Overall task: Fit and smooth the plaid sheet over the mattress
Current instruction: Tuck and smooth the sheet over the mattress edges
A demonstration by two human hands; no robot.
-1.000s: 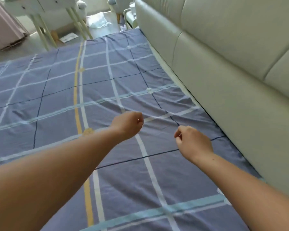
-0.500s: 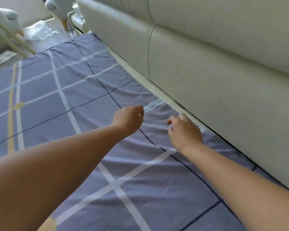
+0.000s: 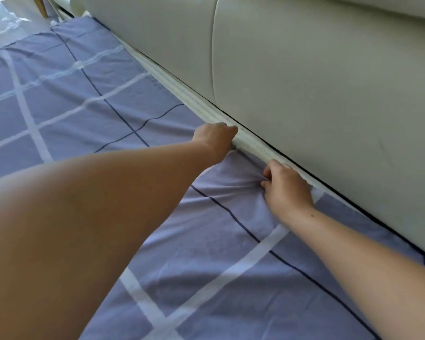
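My right hand (image 3: 286, 190) pinches a bunch of the plaid sheet (image 3: 206, 241); my left hand (image 3: 215, 138) is curled at its edge, just beside the bare mattress (image 3: 250, 143) strip. Pulling unevenly could drag fresh creases behind my knuckles.

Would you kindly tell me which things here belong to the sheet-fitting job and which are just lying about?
Job: plaid sheet, mattress edge, left hand, right hand.
Lying about: padded headboard, crumpled plastic on the floor.
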